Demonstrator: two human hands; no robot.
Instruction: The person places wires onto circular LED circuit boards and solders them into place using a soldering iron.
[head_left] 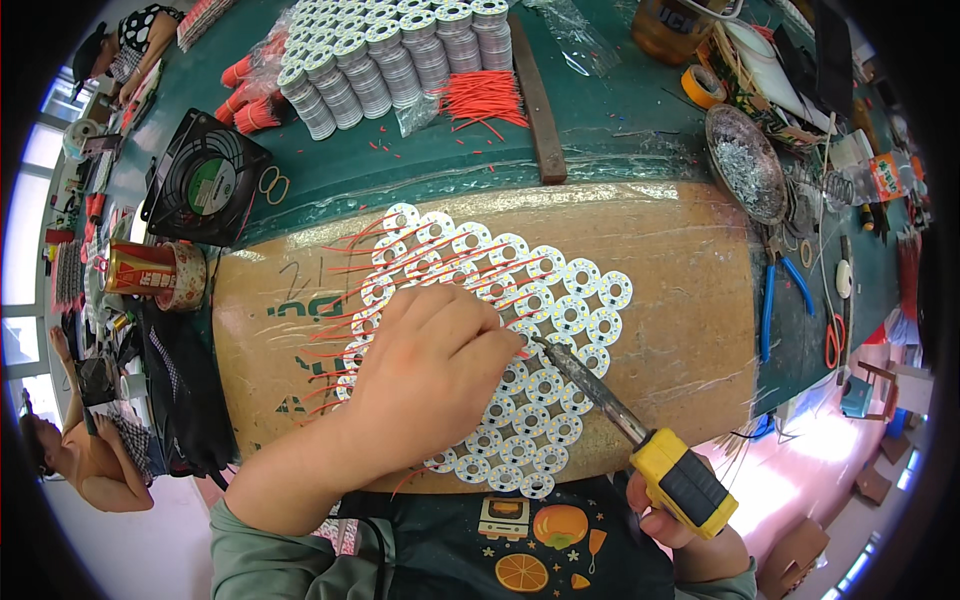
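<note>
Hands [432, 365] two, soldering iron [640, 440] one.

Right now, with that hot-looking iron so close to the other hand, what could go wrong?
The yellow-handled soldering iron held by the right hand has its tip beside the left hand fingers, so a slip could burn them. The tip could also scorch the thin red wires or shift the round white circuit boards lying loosely on the cardboard sheet.
</note>
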